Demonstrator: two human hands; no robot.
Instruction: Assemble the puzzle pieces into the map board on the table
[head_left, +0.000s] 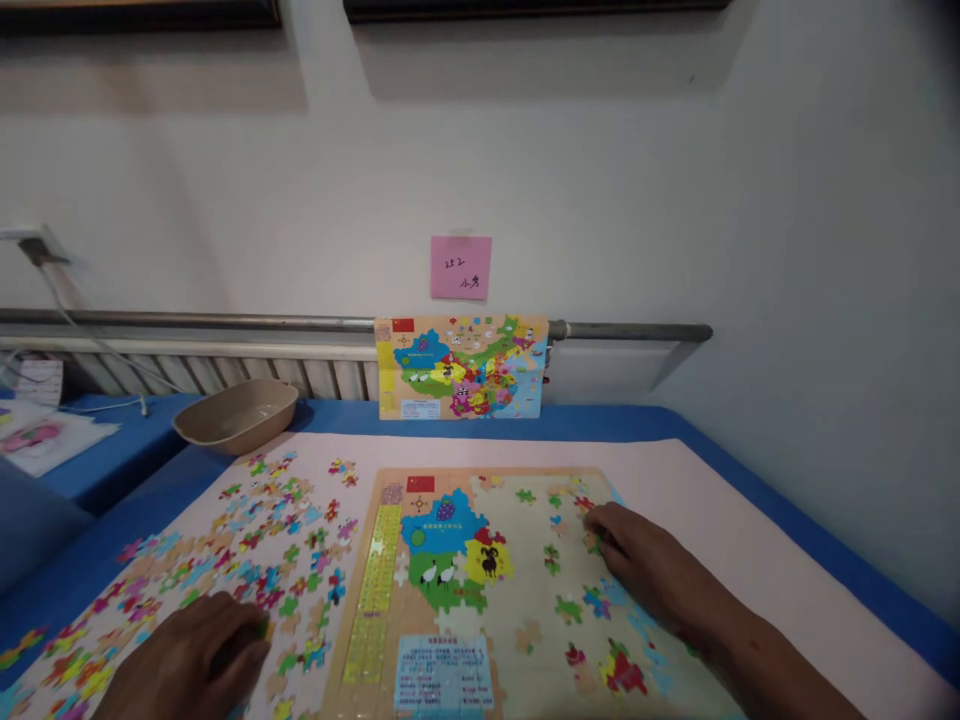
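Map puzzle board [525, 600] lay flat on the pale mat [750, 520] in front of the person, partly filled: blue, green and yellow regions joined at its left-centre, a few lone pieces dotted over the bare right half; right hand [637, 560] rested on the board's upper right, fingers [600, 525] curled down close together over a small green piece [596, 545], whether pinched or only touched could not be told; left hand [195, 660] sat palm-down on the loose puzzle pieces [255, 540] spread left of the board, fingers bent and bunched, apparently pressing one piece, grip not clear.

Risks, judged from the layout: right forearm lay across the lower right of the board, so a drag could knock the unjoined pieces [615, 670] out of place; loose pieces reached close to the mat's left edge, so a sweep of the left hand could push some off onto the blue cloth [90, 560]; small similar colours could mean a wrong fit forced in.

Surface: desk covered in blue cloth with the pale mat on top; a beige bowl [236, 412] stood at the back left, looking empty; a finished reference map [461, 367] leaned upright against a metal rail [225, 322]; pink sticky note [460, 267] on the white wall above it; radiator slats behind the bowl; papers at far left.
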